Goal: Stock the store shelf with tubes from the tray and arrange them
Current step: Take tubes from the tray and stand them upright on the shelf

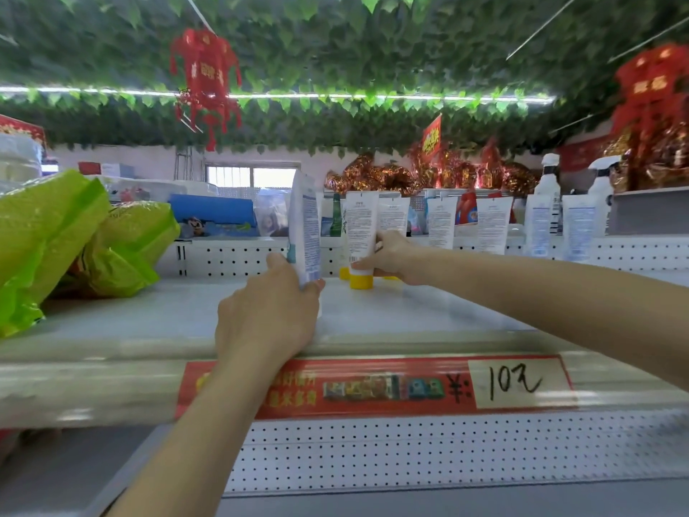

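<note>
My left hand (266, 315) grips the lower end of a white tube with blue print (305, 227), held upright above the front of the grey shelf (186, 319). My right hand (384, 257) holds a white tube with a yellow cap (361, 233), which stands cap-down on the shelf. Behind it, several more white tubes (441, 222) stand in a row along the perforated back wall. The tray is out of view.
Green plastic bags (56, 236) lie on the shelf at the left. White spray bottles (548, 192) and more tubes stand at the right. A red price strip (373, 386) runs along the shelf's front edge. A perforated panel sits below.
</note>
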Available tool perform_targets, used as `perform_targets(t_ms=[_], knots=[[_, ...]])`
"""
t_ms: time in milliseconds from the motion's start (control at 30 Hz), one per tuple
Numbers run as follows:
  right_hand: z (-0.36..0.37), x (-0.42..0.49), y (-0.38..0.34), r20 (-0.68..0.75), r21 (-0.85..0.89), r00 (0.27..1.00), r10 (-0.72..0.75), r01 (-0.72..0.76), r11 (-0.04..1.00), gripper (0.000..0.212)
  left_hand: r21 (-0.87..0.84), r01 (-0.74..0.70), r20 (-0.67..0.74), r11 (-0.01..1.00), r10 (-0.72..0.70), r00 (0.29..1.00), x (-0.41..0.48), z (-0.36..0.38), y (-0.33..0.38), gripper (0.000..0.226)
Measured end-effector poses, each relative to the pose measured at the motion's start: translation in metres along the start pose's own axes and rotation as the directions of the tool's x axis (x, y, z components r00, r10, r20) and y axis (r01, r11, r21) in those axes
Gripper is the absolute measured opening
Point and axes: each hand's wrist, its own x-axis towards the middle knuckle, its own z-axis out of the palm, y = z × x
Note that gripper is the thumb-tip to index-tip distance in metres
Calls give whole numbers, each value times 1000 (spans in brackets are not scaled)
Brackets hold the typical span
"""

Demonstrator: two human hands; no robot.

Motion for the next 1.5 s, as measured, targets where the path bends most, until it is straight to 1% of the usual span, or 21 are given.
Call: perform_targets(t_ms=[100,200,267,567,900,967,1100,1267,1400,1500], knots=[[0,5,5,-2,-31,1000,-30,29,999,49,-1,-8,2,1000,8,1000,0,0,1,35],[-4,5,9,69,25,996,-59,57,998,36,9,-14,-1,1000,14,1000,0,0,0,35],[-7,3,13,101,54,992,-77,72,996,32,3,-15,-12,1000,15,1000,-1,1,0,33],[-7,2,20,196,209,971,-135,93,973,31,-40,-24,-37,999,23,999,-4,0,1,33],[-10,0,17,235,195,962,-139,94,976,39,-43,-20,-55,999,17,998,-3,1,0,34],[-11,0,16,237,172,963,-131,91,981,38,-50,-23,-67,998,20,998,-3,2,0,32],[-11,3,18,228,135,966,-122,93,986,43,-64,-1,-115,998,-6,993,-1,4,-2,30],[-10,2,17,254,135,959,-123,91,987,36,-94,15,-135,995,-27,990,0,5,-3,31],[-6,1,16,214,117,966,-148,125,985,40,-98,16,-140,995,-30,990,-1,4,-2,30],[0,4,18,161,122,974,-156,137,983,39,-98,9,-149,995,-23,989,-3,3,-2,27]])
